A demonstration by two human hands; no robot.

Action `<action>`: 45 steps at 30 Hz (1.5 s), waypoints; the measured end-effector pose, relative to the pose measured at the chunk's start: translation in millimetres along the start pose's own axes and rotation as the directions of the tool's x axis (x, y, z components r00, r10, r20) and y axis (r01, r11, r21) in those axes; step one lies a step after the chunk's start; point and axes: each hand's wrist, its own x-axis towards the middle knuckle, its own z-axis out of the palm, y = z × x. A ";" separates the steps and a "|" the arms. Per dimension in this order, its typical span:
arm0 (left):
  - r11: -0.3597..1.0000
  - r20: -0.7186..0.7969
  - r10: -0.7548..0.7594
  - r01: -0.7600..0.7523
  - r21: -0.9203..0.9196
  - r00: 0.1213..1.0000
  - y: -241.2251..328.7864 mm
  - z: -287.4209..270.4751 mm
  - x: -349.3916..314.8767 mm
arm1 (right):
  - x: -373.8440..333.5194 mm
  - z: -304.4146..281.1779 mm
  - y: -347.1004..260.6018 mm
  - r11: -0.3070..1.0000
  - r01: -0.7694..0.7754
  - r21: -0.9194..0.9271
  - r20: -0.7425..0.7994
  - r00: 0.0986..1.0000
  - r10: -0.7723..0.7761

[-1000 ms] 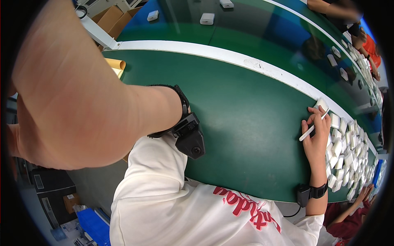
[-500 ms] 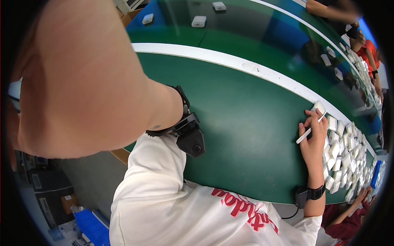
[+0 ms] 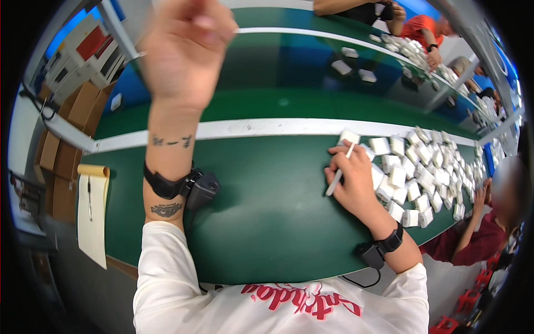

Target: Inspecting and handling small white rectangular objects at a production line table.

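My right hand [image 3: 353, 181] is closed round a slim white stick-like tool [image 3: 340, 172], held slantwise across the fingers. Its fingertips are at a white block-shaped piece [image 3: 349, 136] beside the white rail; whether they grip it I cannot tell. Just right of that hand spreads a heap of similar white pieces [image 3: 425, 178] on the green table [image 3: 261, 222]. Raised high at the upper left is my left hand [image 3: 192, 53], over the far side of the table. Motion smears its fingers, and no held thing can be made out.
A notepad [image 3: 93, 222] with a pen [image 3: 90, 197] on it lies at the table's left edge. Beyond the white rail [image 3: 267, 127] runs a shiny green belt [image 3: 261, 100] with a few white pieces. Co-workers sit across and at the right. Cardboard boxes [image 3: 78, 111] stand left.
My left arm, earlier large and close at the left, now reaches up and away. The view has turned, bringing the notepad in. My right hand still holds the white tool by the same piece.
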 end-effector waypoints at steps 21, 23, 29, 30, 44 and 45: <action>0.377 -0.085 -0.294 0.197 0.905 0.952 -281.1 -4.6 41.1 | -4.3 3.3 5.2 1.000 0.016 0.021 -0.093 0.996 -0.014; 0.554 -0.046 -0.200 0.151 0.819 0.979 -232.7 22.0 27.1 | -4.4 2.5 5.2 1.000 0.012 0.011 -0.088 0.996 -0.011; 0.462 0.187 -0.031 -0.152 0.874 0.982 -81.0 75.0 -24.2 | -4.6 0.6 3.9 0.999 0.032 0.008 -0.071 0.997 -0.031; 0.458 0.198 -0.017 -0.168 0.873 0.980 -66.8 80.1 -29.5 | -4.4 0.8 3.2 0.999 0.031 0.007 -0.073 0.997 -0.031; 0.626 0.055 -0.111 0.027 0.780 0.992 -25.4 75.1 -33.1 | -1.7 -3.8 -1.2 1.000 0.003 0.020 0.019 1.000 -0.003; 0.765 -0.025 -0.245 0.209 0.609 0.969 -24.6 71.8 -32.1 | -1.7 -3.8 -1.1 1.000 0.005 0.015 0.023 1.000 -0.005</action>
